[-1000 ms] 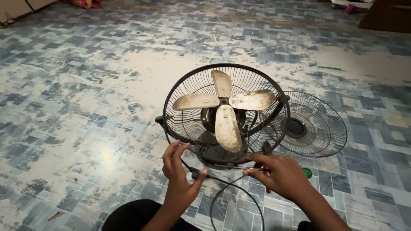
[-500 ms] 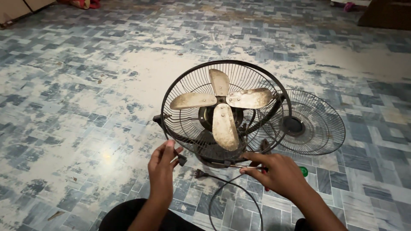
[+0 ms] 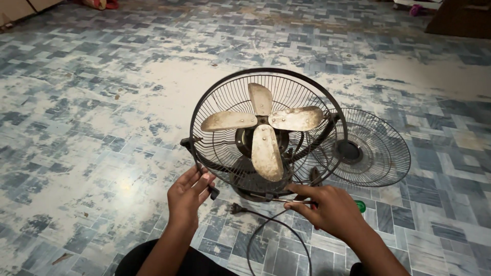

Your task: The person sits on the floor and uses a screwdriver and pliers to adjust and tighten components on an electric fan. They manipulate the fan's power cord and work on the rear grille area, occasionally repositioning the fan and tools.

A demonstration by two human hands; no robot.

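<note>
1. Where the rear fan guard (image 3: 230, 97) stands tilted on the floor (image 3: 102, 102), its lower rim is met from both sides: the left hand (image 3: 188, 197) is laid against the lower-left arc, and the right hand (image 3: 332, 209) is held just below the lower-right arc.
2. The left fingers (image 3: 197, 179) are seen spread and slightly curled, with the tips touching the rim wire; nothing is pinched between them, so far as can be told.
3. The right fingers (image 3: 299, 197) are pressed together around a thin screwdriver (image 3: 360, 206), whose green end shows past the hand; the shaft is laid nearly level and pointed leftward at the bottom of the guard.
4. The guard lies directly ahead of both hands, its face turned up and toward the camera, with the three metal blades (image 3: 266, 128) exposed inside it.
5. The left hand is the nearer, being in contact; the right is close but apart from the rim, with only the tool tip near it.
6. A loose front grille (image 3: 373, 148) is seen flat behind and to the right, partly overlapped by the guard.
7. A black cord (image 3: 266, 230) with its plug (image 3: 232, 208) is looped on the floor between the forearms.
</note>
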